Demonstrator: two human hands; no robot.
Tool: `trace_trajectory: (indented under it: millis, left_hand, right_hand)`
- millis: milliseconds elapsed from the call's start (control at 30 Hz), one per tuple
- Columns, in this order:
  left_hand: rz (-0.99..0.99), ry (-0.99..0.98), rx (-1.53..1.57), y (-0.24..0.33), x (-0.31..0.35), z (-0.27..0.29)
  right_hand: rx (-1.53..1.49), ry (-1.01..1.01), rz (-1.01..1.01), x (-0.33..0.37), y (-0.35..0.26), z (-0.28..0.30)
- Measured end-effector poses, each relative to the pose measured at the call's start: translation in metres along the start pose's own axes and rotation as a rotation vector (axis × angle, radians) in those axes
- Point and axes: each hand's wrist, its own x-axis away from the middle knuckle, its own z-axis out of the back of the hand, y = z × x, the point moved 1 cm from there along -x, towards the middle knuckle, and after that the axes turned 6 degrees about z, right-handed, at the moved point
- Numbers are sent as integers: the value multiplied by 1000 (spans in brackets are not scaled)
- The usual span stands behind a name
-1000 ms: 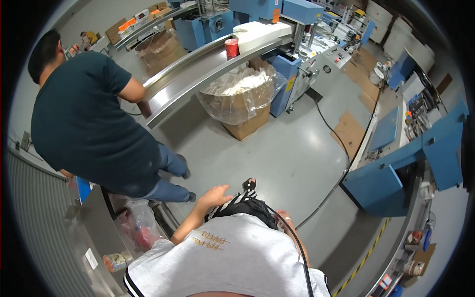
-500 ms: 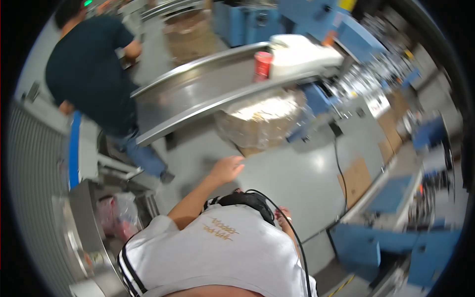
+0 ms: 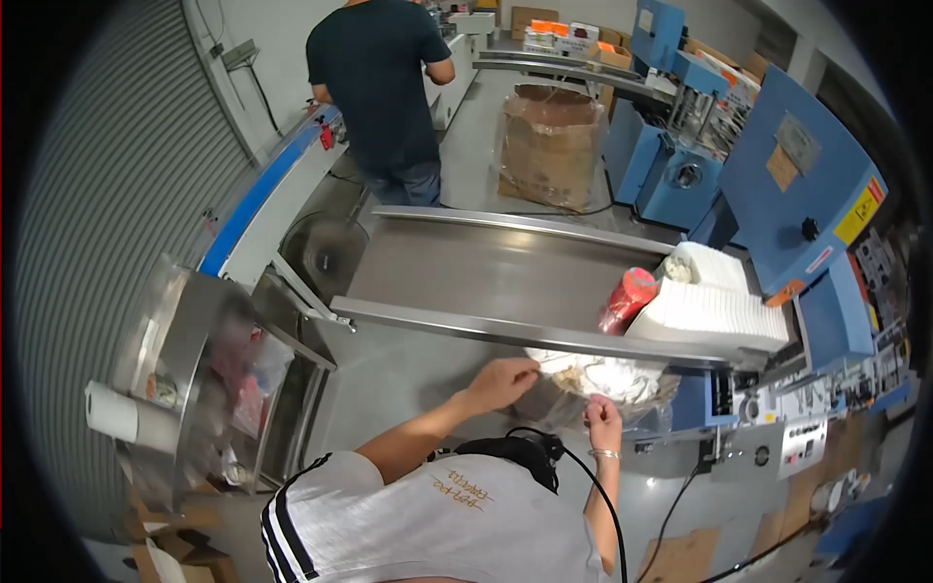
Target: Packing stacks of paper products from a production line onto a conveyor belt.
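Note:
My left hand (image 3: 501,385) is in front of the near rim of a long steel trough (image 3: 476,262), its fingers bent and close together. To its right, my right hand (image 3: 603,420) is raised with its fingers pinched. Whatever either hand may hold is too small to make out. Beneath and beyond the hands is a plastic-lined container of crumpled white material (image 3: 617,379), partly hidden by the trough. On the trough's right end lie a red cylindrical roll or can (image 3: 630,299) and a long stack of white folded sheets (image 3: 714,309).
A co-worker in a dark shirt (image 3: 374,87) stands beyond the trough, back turned. At left are a steel cart (image 3: 209,340) with plastic bags and a white roll (image 3: 112,412). Blue machinery (image 3: 807,165) stands right; a large cardboard drum (image 3: 549,146) is farther back. Cables cross the floor.
My view has swung so the trough lies nearer and across the front. My right hand has come up from my side, and my left hand has moved forward toward the trough.

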Motion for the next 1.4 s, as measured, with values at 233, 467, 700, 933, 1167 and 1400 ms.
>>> trace_trajectory:
  millis: [233, 467, 700, 933, 1167, 1400]
  left_hand:
    - [178, 435, -87, 1, -81, -34]
    - [276, 523, 89, -22, -97, -49]
    - [271, 483, 74, -18, -99, -45]
    - [294, 448, 84, -16, -89, -44]
    - [401, 254, 133, -11, -111, -43]
    - [43, 196, -299, 20, -194, -34]
  right_hand:
    - [391, -198, 531, -73, -128, 24]
    - [676, -187, 1050, -152, -193, 8]
    - [1063, -202, 1074, -203, -155, 3]
    - [1249, -162, 914, -190, -144, 47]
    - [1219, -99, 951, -176, -137, 63]
    - [1253, -96, 923, -172, -151, 52]
